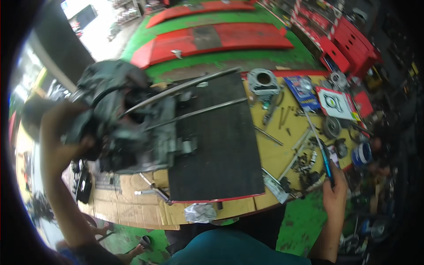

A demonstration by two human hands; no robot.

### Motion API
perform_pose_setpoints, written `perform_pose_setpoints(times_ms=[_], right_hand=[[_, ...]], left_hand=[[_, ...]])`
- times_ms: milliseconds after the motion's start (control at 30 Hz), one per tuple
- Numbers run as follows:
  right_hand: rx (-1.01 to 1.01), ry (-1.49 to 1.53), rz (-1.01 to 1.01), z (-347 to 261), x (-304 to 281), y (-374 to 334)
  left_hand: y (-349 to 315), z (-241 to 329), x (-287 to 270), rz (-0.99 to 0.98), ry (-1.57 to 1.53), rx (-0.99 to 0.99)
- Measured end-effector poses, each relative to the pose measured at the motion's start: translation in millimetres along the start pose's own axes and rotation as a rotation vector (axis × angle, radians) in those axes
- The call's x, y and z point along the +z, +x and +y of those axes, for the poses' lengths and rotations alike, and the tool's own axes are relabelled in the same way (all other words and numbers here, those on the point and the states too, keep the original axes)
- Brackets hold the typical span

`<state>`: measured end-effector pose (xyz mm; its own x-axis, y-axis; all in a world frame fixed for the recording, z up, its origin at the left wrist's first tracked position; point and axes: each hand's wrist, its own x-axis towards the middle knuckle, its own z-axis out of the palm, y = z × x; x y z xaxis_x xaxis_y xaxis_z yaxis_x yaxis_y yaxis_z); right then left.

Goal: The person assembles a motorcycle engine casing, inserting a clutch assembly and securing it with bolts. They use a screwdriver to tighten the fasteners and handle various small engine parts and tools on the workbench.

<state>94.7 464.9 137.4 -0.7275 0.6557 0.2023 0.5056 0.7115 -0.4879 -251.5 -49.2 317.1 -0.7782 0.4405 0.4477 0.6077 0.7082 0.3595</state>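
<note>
My left hand (pixel 66 137), smeared by motion, is closed on the left side of a grey engine (pixel 141 145). The engine is blurred too, and two long metal studs (pixel 212 108) stick out from it to the right over a black mat (pixel 216 163). On the right, my right hand (pixel 336 183) is wrapped round the blue handle of a long screwdriver (pixel 326 159). Its thin shaft points away toward a blue packet (pixel 302 92). Near that shaft lie small metal parts (pixel 304 163) and a round metal part (pixel 332 128).
A finned cylinder (pixel 264 84) stands at the mat's far right corner. Bolts and rods lie on the cardboard (pixel 274 119). A blue-and-white tub (pixel 362 153) sits at the right edge. A crumpled rag (pixel 200 213) lies at the front. Red ramps (pixel 247 37) lie beyond.
</note>
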Motion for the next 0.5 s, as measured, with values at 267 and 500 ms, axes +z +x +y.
perform_pose_setpoints(times_ms=[267,500], right_hand=[[-0.236,-0.237,0.068,78.6,55.9,36.3],[-0.290,-0.250,0.027,98.1,79.3,57.6]], left_hand=[[17.1,38.3,12.2,-0.123,-0.137,-0.021],[4.2,17.3,10.4,-0.074,-0.293,0.007]])
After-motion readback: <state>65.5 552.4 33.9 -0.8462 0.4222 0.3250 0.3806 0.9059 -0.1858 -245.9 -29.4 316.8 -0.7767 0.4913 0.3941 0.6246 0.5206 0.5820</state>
